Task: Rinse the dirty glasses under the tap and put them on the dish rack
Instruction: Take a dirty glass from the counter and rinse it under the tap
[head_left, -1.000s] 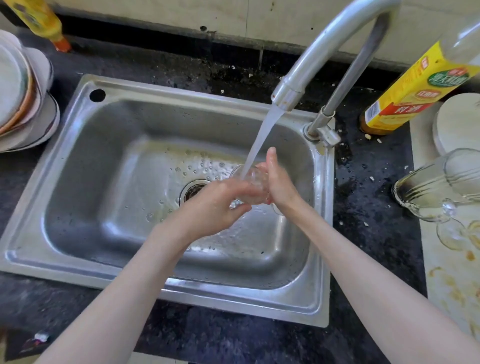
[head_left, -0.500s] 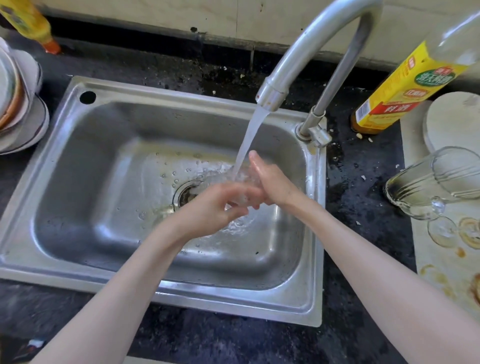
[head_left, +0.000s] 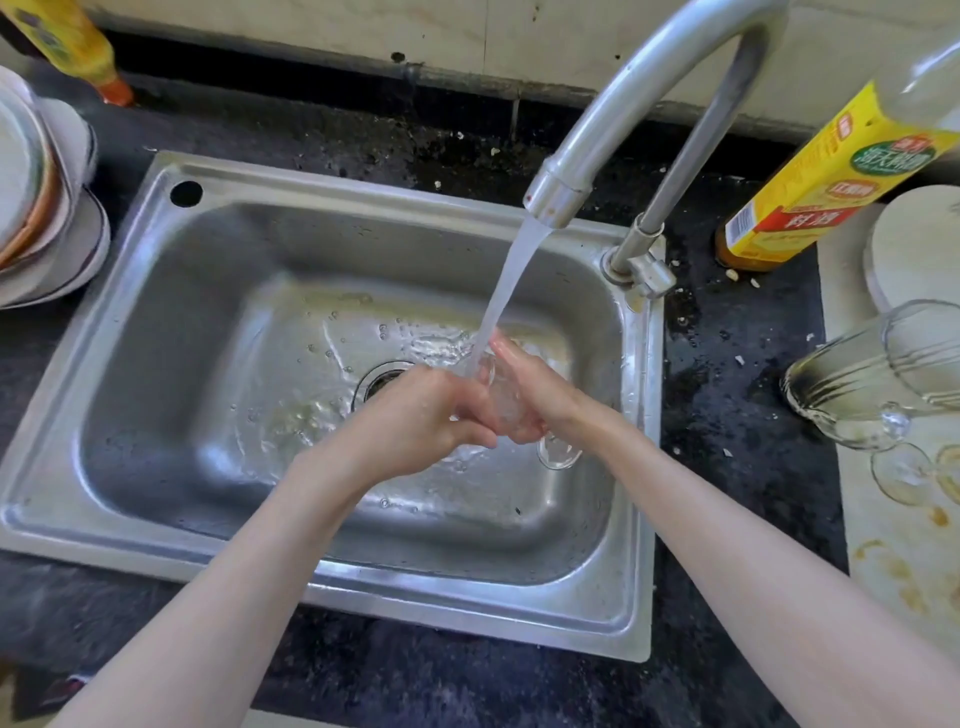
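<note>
Glass (head_left: 506, 402) now lower, clamped between left hand (head_left: 423, 415) and right hand (head_left: 535, 389) (foot exposed below right grip), under tap (head_left: 558, 195) stream.

A yellow-labelled bottle (head_left: 810, 192), well to the right of the fingers (head_left: 511, 358) and beyond them, carries Chinese print on green, orange and red patches, too blurred to read, plus a barcode.
</note>
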